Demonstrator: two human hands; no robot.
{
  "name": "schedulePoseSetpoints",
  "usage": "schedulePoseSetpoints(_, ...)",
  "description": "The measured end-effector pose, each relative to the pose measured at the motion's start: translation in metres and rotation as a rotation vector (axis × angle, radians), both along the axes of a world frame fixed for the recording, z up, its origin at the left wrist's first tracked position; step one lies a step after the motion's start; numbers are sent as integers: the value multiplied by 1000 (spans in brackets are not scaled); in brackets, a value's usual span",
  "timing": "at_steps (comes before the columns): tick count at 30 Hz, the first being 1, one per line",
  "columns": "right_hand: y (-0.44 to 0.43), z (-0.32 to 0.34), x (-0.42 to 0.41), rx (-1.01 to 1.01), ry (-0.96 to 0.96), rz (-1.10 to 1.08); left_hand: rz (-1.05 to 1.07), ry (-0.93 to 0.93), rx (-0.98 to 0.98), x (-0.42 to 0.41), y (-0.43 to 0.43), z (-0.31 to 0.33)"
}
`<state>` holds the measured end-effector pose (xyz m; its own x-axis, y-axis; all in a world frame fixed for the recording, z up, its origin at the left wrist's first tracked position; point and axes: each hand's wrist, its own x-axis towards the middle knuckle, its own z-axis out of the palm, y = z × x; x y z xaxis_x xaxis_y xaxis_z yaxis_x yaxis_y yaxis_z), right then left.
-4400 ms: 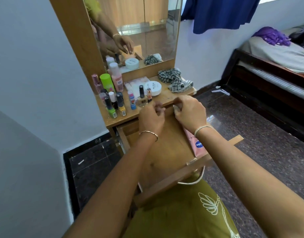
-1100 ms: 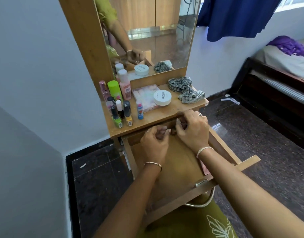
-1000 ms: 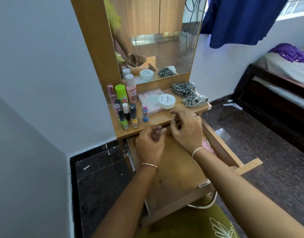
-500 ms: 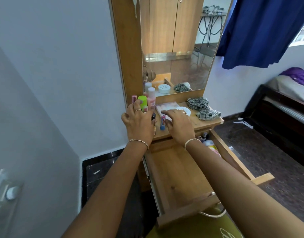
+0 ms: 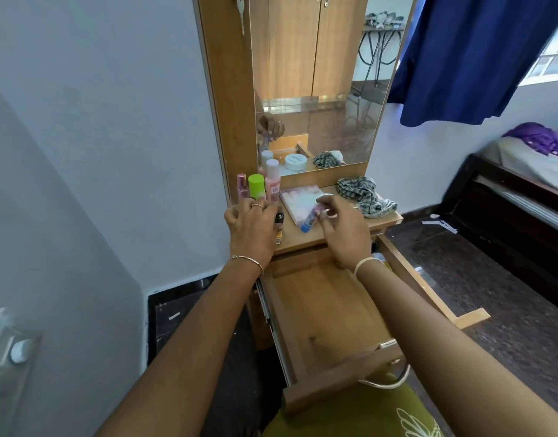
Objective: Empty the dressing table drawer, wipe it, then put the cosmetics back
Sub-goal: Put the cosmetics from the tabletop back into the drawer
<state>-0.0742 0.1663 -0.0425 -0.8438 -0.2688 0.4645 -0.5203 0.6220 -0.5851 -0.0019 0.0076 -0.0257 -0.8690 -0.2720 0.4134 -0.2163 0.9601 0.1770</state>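
Above the open drawer [image 5: 322,310], on the tabletop [image 5: 306,239], fingers of the right hand [image 5: 344,231] pinch a blue tube [image 5: 311,217] while the left hand [image 5: 251,227] clasps small bottles [image 5: 279,219]; a careless lift could topple the tall bottles [image 5: 256,187] just beyond.

The wooden dressing-table top [image 5: 307,239] carries a pink perfume bottle [image 5: 241,184], a green-capped bottle [image 5: 256,186] and a white-capped pink bottle [image 5: 272,184] side by side at its back left. A pastel palette [image 5: 298,201] lies flat in the middle, and a checked cloth [image 5: 363,195] is bunched on the right. Nearer the front, a blue-ended tube [image 5: 309,219] tilts beside a black-capped bottle [image 5: 280,217].
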Motion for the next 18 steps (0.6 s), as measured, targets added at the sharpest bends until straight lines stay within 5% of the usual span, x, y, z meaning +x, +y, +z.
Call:
schedulePoseSetpoints(7,49,-18,26,-335,-176,-181,-20,122,11,1,10,5)
schedulePoseSetpoints(18,87,-43,23,-260,-191,-286,-148,130,98,-1,44,5)
